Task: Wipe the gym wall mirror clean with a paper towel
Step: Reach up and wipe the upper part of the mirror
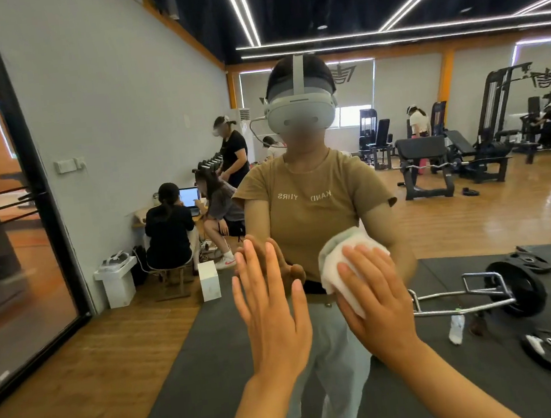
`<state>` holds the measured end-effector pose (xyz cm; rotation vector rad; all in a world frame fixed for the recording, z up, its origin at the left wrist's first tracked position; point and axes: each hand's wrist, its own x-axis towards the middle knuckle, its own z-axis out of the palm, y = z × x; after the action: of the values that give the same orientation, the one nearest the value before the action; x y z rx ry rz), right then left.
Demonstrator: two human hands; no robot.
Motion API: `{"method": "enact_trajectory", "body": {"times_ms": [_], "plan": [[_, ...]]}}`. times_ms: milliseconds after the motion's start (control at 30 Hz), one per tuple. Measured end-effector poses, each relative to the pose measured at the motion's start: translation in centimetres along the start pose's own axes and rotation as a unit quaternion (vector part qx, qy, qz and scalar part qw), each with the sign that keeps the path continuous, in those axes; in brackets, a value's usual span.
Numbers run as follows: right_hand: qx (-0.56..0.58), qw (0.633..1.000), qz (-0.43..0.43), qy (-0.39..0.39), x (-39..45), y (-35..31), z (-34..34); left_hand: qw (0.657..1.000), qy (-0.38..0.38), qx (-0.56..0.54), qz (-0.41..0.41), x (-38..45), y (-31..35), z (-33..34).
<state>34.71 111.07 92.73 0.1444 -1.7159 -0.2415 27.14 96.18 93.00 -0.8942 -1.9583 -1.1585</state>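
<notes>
The smooth glass mirror [433,163] fills the view and reflects the wood floor. The left hand [272,315] lies flat on it with straight fingers. The right hand [377,297] presses a crumpled white paper towel [345,262] on the glass.

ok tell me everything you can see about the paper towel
The paper towel is white, crumpled into a thick, soft-looking wad. The right hand presses it flat against the mirror, straight fingers spread over it, so only its upper and left edges show. Its reflection sits directly behind it. The left hand rests on the glass beside it, apart.
</notes>
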Motion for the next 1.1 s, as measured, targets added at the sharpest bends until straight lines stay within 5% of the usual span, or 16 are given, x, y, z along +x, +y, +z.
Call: {"method": "enact_trajectory", "body": {"times_ms": [233, 567, 900, 1100], "plan": [[-0.037, 0.998, -0.049, -0.002, 1.1, 1.7, -0.1, 1.000, 0.008, -0.015, -0.010, 0.1, 1.0, 0.4], [-0.007, 0.988, 0.075, 0.131, 14.9, 5.9, -2.0, 1.000, 0.005, 0.004, -0.013, 0.0, 1.2, 0.1], [-0.023, 0.999, 0.014, 0.028, -0.1, 5.0, -2.6, 0.999, 0.026, -0.015, -0.034, 0.2, 3.2, 1.5], [-0.013, 0.999, -0.013, -0.032, 0.7, 6.5, -3.7, 0.998, -0.004, 0.038, -0.048, 0.2, 2.7, 2.2]]}}
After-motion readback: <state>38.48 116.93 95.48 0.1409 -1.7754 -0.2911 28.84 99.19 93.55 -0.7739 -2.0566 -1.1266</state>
